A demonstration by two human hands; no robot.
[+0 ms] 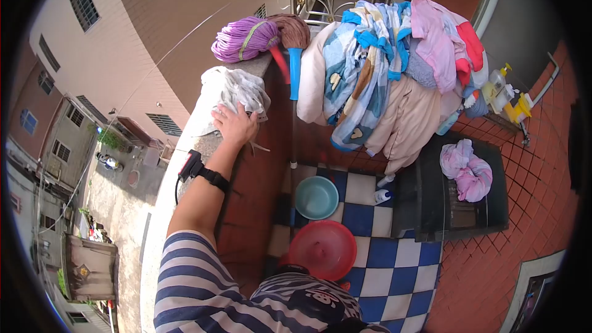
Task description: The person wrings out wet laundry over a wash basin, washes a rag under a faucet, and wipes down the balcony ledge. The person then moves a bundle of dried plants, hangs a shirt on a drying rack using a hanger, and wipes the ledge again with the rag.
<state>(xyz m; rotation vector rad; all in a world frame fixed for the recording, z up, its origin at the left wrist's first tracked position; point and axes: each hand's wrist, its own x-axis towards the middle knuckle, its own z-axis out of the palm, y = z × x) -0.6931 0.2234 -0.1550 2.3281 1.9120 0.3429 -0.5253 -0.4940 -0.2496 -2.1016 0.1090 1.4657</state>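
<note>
A bunched pale grey-white cloth (231, 89) lies on the top of the balcony wall. My left hand (237, 124) is on its near side, the spread fingers pressed into the folds and gripping them. A black band with a small device (206, 171) is strapped round my left wrist. Just beyond the cloth rest a purple mop head (246, 39) and a brown mop head (290, 29), their handles hanging down inside the wall. My right hand is out of sight.
Blankets and clothes (370, 80) hang in a heap over a rail. Below are a teal basin (317, 198), a red basin (324, 250), a white bottle (382, 196) and a dark bin (431, 191) with pink fabric (465, 169). Left of the wall, the ground drops far below.
</note>
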